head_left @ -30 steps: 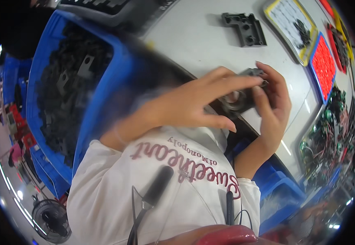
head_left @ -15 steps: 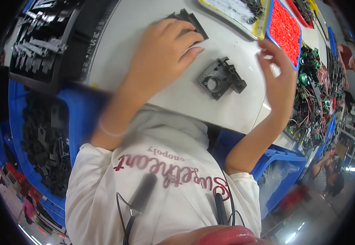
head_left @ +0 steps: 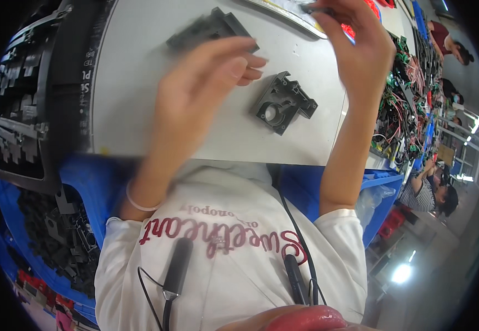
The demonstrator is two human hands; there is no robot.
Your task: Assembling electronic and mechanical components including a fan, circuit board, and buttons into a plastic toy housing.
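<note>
Head view, and I start at the far left: a dark tray [head_left: 13, 110] of black moulded parts, with a blue bin [head_left: 57, 243] of more black parts below it. Coming right, my left hand [head_left: 206, 88] hangs over the white worktop [head_left: 140, 121], fingers loosely curled and holding nothing I can see; motion blur smears it, so I can't be sure of the fingertips. Just beyond its fingers lies a flat black bracket [head_left: 206, 30], partly covered by the hand. To the right of the fingertips, lying free on the worktop and touched by neither hand, is the black plastic housing [head_left: 282, 103] with its round hole facing up.

My right hand [head_left: 355, 49] is raised at the far edge, fingers pinched at something small near the yellow-rimmed tray [head_left: 283, 16]; what it grips I cannot tell.

My judgement: steady the housing with the left hand before the right brings anything in, hole kept upward.

Further right, a tangle of wires [head_left: 405, 94] blurs at the rim, and the red tray is nearly hidden behind the right hand.
</note>
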